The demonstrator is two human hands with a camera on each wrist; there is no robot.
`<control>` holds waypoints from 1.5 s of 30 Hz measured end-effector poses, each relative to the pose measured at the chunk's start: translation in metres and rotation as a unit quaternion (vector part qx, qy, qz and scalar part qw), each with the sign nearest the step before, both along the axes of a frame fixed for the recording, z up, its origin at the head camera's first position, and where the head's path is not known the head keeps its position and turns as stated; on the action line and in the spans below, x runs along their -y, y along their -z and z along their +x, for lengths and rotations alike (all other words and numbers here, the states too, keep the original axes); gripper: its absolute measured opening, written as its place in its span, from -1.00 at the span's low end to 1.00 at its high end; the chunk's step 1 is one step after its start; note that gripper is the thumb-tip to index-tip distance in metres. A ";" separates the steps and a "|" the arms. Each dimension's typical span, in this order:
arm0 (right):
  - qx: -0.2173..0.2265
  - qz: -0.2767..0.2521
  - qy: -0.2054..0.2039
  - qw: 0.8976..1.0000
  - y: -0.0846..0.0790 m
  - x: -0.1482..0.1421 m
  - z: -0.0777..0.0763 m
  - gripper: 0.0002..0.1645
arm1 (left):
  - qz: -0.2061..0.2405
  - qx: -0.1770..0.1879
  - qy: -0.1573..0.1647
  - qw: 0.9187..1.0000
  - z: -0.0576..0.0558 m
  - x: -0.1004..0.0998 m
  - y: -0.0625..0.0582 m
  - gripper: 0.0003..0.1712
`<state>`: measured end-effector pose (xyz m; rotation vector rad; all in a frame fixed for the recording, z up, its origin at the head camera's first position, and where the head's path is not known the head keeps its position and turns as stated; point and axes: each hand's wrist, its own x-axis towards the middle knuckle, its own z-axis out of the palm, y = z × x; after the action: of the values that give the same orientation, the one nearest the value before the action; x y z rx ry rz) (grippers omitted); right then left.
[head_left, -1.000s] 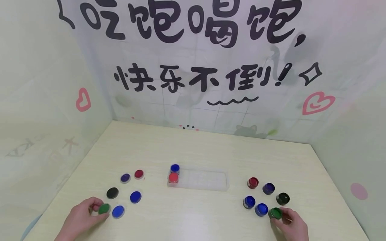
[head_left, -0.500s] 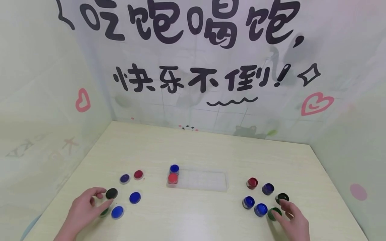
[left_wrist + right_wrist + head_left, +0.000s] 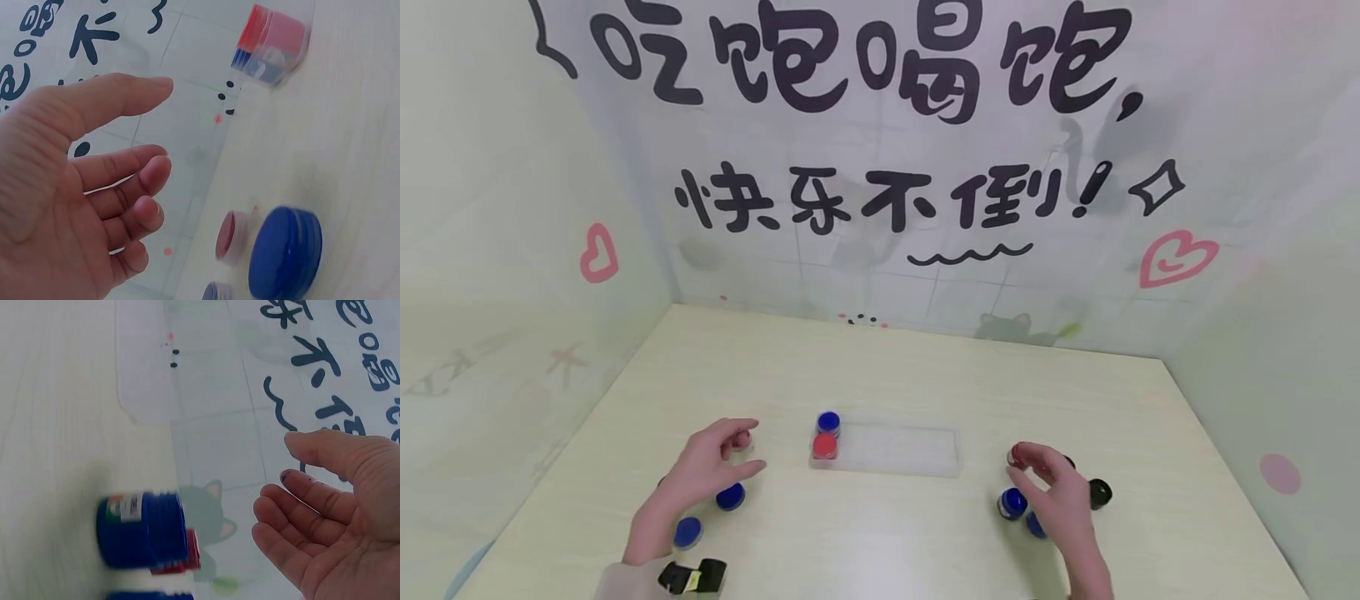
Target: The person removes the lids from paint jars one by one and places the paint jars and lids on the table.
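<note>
My left hand (image 3: 703,462) hovers over the lids at left, thumb and fingers apart with nothing between them. Beyond its fingers, the left wrist view shows a red lid (image 3: 232,236) and a larger-looking blue lid (image 3: 284,253). A lighter blue lid (image 3: 688,532) lies nearer me. On the right, my right hand (image 3: 1060,496) is over the open paint jars, its fingers loosely bent and holding nothing. Its fingertips overlap the red jar (image 3: 1015,454) in the head view. A blue jar (image 3: 1013,504) and another blue jar (image 3: 1036,525) stand beside it; the green jar is hidden.
A clear plastic tray (image 3: 917,468) lies mid-table, with a capped red jar (image 3: 825,447) and a capped blue jar (image 3: 829,423) at its left end. A dark jar (image 3: 1100,493) stands right of my right hand. Printed cloth walls (image 3: 880,283) enclose the table (image 3: 865,358).
My left hand leaves the green and black lids, moving right and away toward the red lid. My right hand shifts left from the green and dark jars to the red jar.
</note>
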<state>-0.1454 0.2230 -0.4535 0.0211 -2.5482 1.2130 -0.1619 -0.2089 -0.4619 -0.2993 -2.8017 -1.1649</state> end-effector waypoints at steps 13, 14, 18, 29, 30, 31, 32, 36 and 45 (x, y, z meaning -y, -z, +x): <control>0.026 -0.034 -0.190 0.981 0.017 0.092 -0.036 -0.71 | 0.016 0.077 0.081 0.994 -0.030 -0.038 0.006 -0.11; 0.028 -0.027 -0.203 0.978 0.020 0.098 -0.039 -0.71 | 0.019 0.079 0.085 0.993 -0.032 -0.041 0.007 -0.10; 0.031 -0.017 -0.241 0.970 0.025 0.121 -0.048 -0.72 | 0.020 0.076 0.098 0.992 -0.039 -0.047 0.014 -0.09; 0.042 -0.031 -0.288 0.956 0.034 0.153 -0.062 -0.75 | 0.024 0.102 0.102 0.989 -0.044 -0.055 0.019 -0.03; 0.045 -0.030 -0.291 0.955 0.035 0.155 -0.063 -0.76 | 0.023 0.104 0.104 0.989 -0.045 -0.056 0.020 -0.04; 0.046 -0.026 -0.294 0.954 0.036 0.157 -0.064 -0.76 | 0.022 0.104 0.105 0.989 -0.046 -0.056 0.021 -0.04; 0.048 -0.024 -0.298 0.953 0.037 0.159 -0.065 -0.76 | 0.021 0.104 0.106 0.989 -0.046 -0.056 0.022 -0.04; 0.062 -0.001 -0.306 0.950 0.037 0.166 -0.070 -0.76 | 0.026 0.097 0.109 0.989 -0.048 -0.057 0.026 -0.06; 0.086 0.045 -0.326 0.940 0.035 0.177 -0.082 -0.74 | 0.034 0.098 0.101 0.989 -0.052 -0.059 0.029 -0.06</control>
<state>-0.2272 0.0455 -0.4890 0.8786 -2.8496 1.3506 -0.2142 -0.1496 -0.4913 -0.4975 -2.9465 -1.4023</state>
